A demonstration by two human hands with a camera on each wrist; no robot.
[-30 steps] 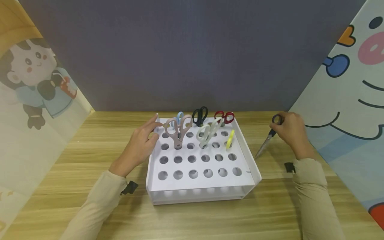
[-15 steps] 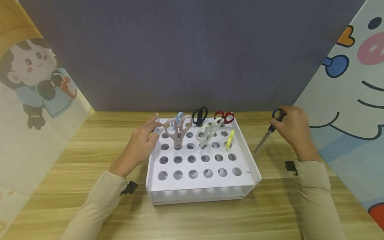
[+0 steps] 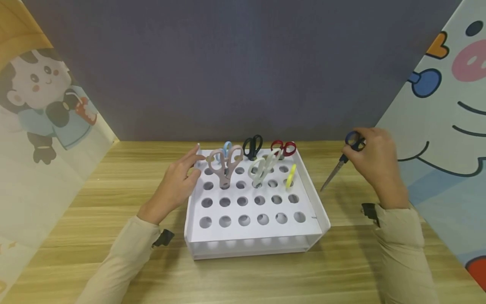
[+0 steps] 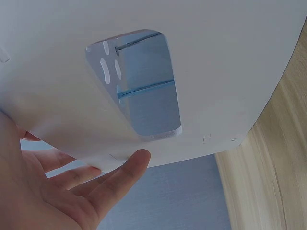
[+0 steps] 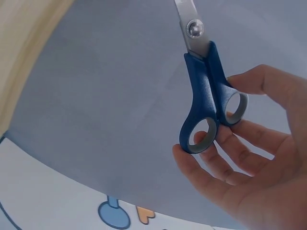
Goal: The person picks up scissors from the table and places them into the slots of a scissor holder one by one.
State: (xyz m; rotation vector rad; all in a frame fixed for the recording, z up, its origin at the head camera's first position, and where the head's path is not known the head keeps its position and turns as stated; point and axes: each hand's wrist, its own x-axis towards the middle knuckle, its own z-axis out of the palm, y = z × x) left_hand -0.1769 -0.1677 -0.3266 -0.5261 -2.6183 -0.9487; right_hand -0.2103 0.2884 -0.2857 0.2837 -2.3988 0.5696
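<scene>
My right hand (image 3: 373, 158) pinches the blue handles of a pair of scissors (image 3: 341, 162), held above the table to the right of the white rack, blades pointing down and left. In the right wrist view the blue scissors (image 5: 206, 103) are closed, with my fingers (image 5: 225, 158) curled against the handle loops. My left hand (image 3: 178, 183) rests with straight fingers against the left side of the white perforated rack (image 3: 315, 211); the left wrist view shows its fingers (image 4: 120, 175) touching the rack's white wall (image 4: 216, 62). Several scissors stand in the rack's back holes: beige (image 3: 225, 162), black (image 3: 252, 145), red (image 3: 284, 147), white (image 3: 262, 166).
A yellow handle (image 3: 291, 175) sticks out of a hole near the rack's right side, and a light blue one (image 3: 227, 147) at the back. Cartoon-printed panels stand at left (image 3: 45, 126) and right (image 3: 448, 105), a dark wall behind. Wooden table (image 3: 243, 274) spreads in front.
My right hand has lifted the blue scissors up and slightly right, off the table surface. The left hand and the rack have not moved.
</scene>
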